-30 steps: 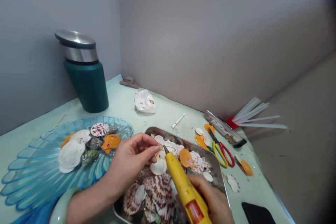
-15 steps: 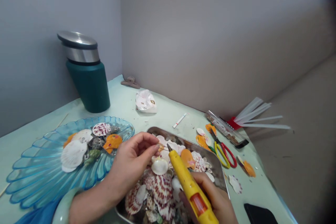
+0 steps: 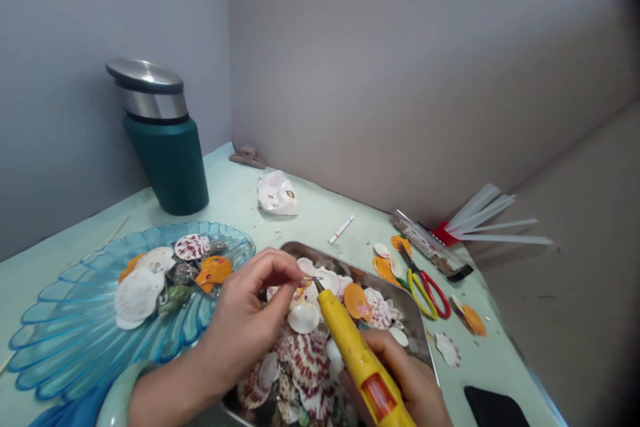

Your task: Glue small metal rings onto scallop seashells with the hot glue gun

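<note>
Over the metal tray [image 3: 425, 330] of seashells, my left hand [image 3: 255, 300] is closed, thumb and forefinger pinching a thin metal hairpin-like piece [image 3: 313, 278]. My right hand [image 3: 400, 367] is wrapped round a yellow hot glue gun [image 3: 350, 347], which points up and to the left. Its dark nozzle [image 3: 318, 285] is right at the thin piece; whether they touch I cannot tell. Under both hands lie red-and-white striped scallop shells [image 3: 307, 363], a white shell [image 3: 304, 318] and an orange shell [image 3: 356, 300].
Left of the tray sits a blue shell-shaped dish [image 3: 70, 320] holding several shells. Behind it stands a green bottle [image 3: 173, 167]. Scissors [image 3: 435, 293], a crumpled white packet [image 3: 277, 193], glue sticks [image 3: 480, 213] in a red holder and a black flat object [image 3: 495, 407] also lie around.
The thin metal piece has turned in my left fingers and now shows a narrow looped end. The glue gun's nozzle has shifted slightly left and down beside it.
</note>
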Demonstrator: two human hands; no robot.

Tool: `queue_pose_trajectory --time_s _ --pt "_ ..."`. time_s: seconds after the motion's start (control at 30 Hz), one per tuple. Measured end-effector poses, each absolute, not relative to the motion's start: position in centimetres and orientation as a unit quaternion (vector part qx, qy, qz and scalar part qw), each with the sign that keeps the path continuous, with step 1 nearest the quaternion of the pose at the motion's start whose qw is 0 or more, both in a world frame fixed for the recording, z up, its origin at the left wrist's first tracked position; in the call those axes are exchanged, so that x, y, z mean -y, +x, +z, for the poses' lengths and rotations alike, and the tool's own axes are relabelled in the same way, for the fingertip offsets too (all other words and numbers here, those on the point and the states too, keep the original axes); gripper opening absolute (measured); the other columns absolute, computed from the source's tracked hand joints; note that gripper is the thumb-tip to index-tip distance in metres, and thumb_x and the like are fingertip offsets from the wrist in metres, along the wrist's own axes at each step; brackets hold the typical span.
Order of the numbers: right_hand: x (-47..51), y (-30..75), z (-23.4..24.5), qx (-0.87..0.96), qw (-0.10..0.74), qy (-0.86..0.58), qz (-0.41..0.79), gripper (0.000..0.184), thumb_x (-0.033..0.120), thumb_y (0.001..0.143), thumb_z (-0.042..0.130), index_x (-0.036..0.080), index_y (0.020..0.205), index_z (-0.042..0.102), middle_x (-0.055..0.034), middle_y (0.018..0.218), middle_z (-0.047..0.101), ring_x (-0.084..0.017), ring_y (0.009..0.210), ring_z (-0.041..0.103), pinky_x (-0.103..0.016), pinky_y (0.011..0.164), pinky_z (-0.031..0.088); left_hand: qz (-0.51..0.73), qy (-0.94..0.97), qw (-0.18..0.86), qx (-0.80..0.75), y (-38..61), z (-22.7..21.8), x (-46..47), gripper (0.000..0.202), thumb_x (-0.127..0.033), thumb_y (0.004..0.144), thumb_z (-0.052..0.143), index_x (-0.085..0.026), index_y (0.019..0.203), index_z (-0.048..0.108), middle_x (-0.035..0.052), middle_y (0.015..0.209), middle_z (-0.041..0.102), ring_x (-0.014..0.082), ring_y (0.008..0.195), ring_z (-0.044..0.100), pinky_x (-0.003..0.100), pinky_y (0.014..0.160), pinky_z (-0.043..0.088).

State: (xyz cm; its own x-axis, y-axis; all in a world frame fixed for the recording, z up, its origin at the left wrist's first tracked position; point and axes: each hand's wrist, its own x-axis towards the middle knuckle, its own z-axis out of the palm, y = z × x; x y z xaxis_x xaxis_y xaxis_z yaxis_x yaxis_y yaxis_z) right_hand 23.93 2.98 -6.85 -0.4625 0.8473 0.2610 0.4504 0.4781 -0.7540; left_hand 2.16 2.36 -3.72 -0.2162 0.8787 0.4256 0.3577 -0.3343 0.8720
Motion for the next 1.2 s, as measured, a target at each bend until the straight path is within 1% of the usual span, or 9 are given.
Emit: queue_pose_trajectory --time_s 0.13,0.23,0.3,0.43,0.53,0.63,0.8,1.0,1.2 --pt "-3.0 23.8 -7.1 0.789 0.338 -0.411 0.307 0.025 0.046 0.082 0.053 0.022 0.084 0.06 0.0036 0.057 0.056 -0.01 0.042 0.045 -0.02 0.04 0.033 0.549 0.647 0.137 -0.511 1.9 -3.6 -2.0 0.022 -0.001 0.082 0.048 -0.021 0.081 0.055 -0.0002 0.084 0.061 0.0122 0.084 0.059 0.023 0.077 0.045" --pt "-3.0 23.9 -7.0 0.801 0.331 -0.402 0.295 0.023 0.044 0.081 0.055 0.023 0.084 0.06 0.0036 0.058 0.055 -0.011 0.044 0.046 -0.02 0.041 0.034 0.541 0.675 0.107 -0.491 1.8 -3.7 -2.0 0.024 0.001 0.083 0.048 -0.021 0.086 0.057 0.0008 0.087 0.062 0.0126 0.086 0.06 0.024 0.078 0.046" --pt "-3.1 24.0 -6.9 0.807 0.322 -0.395 0.297 0.02 0.042 0.081 0.057 0.023 0.085 0.06 0.0038 0.058 0.055 -0.011 0.045 0.048 -0.019 0.042 0.035 0.539 0.688 0.104 -0.475 1.8 -3.7 -2.0 0.026 0.002 0.083 0.047 -0.022 0.087 0.058 0.0011 0.088 0.063 0.0127 0.086 0.061 0.023 0.077 0.047" --pt "-3.1 24.1 -6.6 0.799 0.313 -0.403 0.317 0.019 0.039 0.081 0.055 0.022 0.087 0.06 0.0022 0.063 0.059 -0.012 0.05 0.052 -0.02 0.046 0.039 0.543 0.693 0.097 -0.464 1.8 -3.8 -1.9 0.028 0.003 0.083 0.046 -0.022 0.086 0.058 0.0005 0.088 0.065 0.0117 0.085 0.062 0.022 0.076 0.048" --pt "-3.1 24.2 -6.7 0.798 0.308 -0.409 0.318 0.018 0.038 0.081 0.055 0.023 0.087 0.06 0.0023 0.064 0.057 -0.013 0.052 0.05 -0.021 0.05 0.039 0.547 0.689 0.094 -0.466 1.7 -3.8 -1.9 0.029 0.004 0.082 0.048 -0.023 0.086 0.059 0.0 0.088 0.065 0.0117 0.086 0.062 0.022 0.077 0.048" --pt "-3.0 24.4 -7.1 0.793 0.3 -0.418 0.325 0.018 0.039 0.08 0.055 0.023 0.087 0.059 0.0037 0.059 0.054 -0.012 0.048 0.046 -0.02 0.047 0.036 0.554 0.689 0.085 -0.459 1.8 -3.7 -1.9 0.029 0.004 0.082 0.049 -0.023 0.087 0.059 -0.0001 0.085 0.065 0.013 0.085 0.061 0.025 0.077 0.048" --pt "-2.8 24.3 -6.9 0.779 0.312 -0.431 0.33 0.016 0.039 0.076 0.06 0.023 0.082 0.059 0.0044 0.056 0.053 -0.012 0.048 0.046 -0.02 0.046 0.037 0.558 0.693 0.054 -0.452 1.8 -3.2 -2.1 0.029 0.004 0.08 0.051 -0.023 0.087 0.059 0.0003 0.08 0.066 0.0159 0.082 0.059 0.031 0.076 0.047" --pt "-2.9 23.8 -5.3 0.765 0.327 -0.441 0.336 0.019 0.04 0.078 0.058 0.022 0.082 0.062 0.0037 0.056 0.054 -0.012 0.048 0.047 -0.02 0.046 0.038 0.549 0.704 0.046 -0.447 1.8 -3.0 -2.1 0.03 0.005 0.079 0.05 -0.023 0.084 0.059 -0.0007 0.08 0.068 0.0153 0.079 0.06 0.031 0.076 0.047" --pt "-2.9 23.8 -5.4 0.767 0.312 -0.442 0.345 0.02 0.041 0.075 0.061 0.022 0.079 0.061 0.0043 0.056 0.052 -0.012 0.048 0.046 -0.02 0.045 0.038 0.552 0.704 0.049 -0.444 1.8 -3.1 -1.9 0.03 0.004 0.079 0.05 -0.024 0.086 0.06 -0.0002 0.08 0.068 0.0156 0.08 0.06 0.03 0.076 0.047"
